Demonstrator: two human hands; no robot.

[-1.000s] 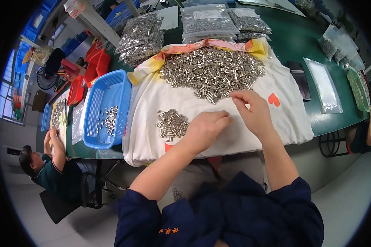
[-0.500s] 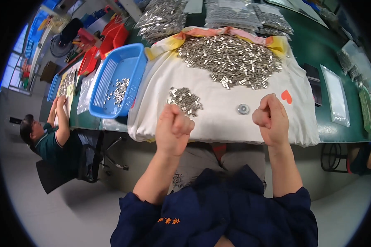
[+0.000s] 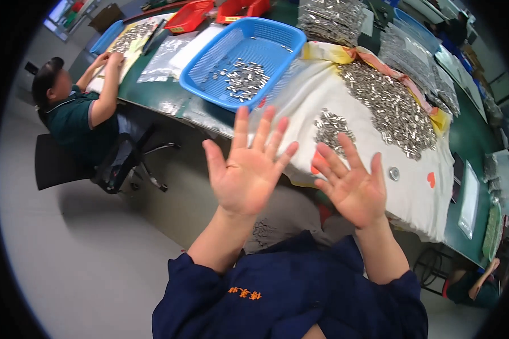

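My left hand (image 3: 246, 172) is raised in front of the table's edge, palm up and fingers spread, holding nothing. Beside it my right hand (image 3: 353, 189) is open as well, its palm showing and bare. Past my fingertips a small pile of short silvery metal pieces (image 3: 332, 131) lies on a white cloth (image 3: 305, 121). A much larger heap of the same pieces (image 3: 387, 107) covers the cloth's far side. To the right of my right hand sits a small round metal disc (image 3: 393, 173). Neither hand touches any of these things.
A blue plastic basket (image 3: 201, 62) holding loose metal pieces stands left of the cloth. Red trays (image 3: 189, 17) and filled clear bags (image 3: 331, 25) are farther back. One co-worker (image 3: 82, 107) sits at the left, and another person (image 3: 481, 282) is at the lower right.
Both hands have gone from closed fists to open, with fingers spread. They have come closer together. The view has swung left, bringing the basket nearer the middle.
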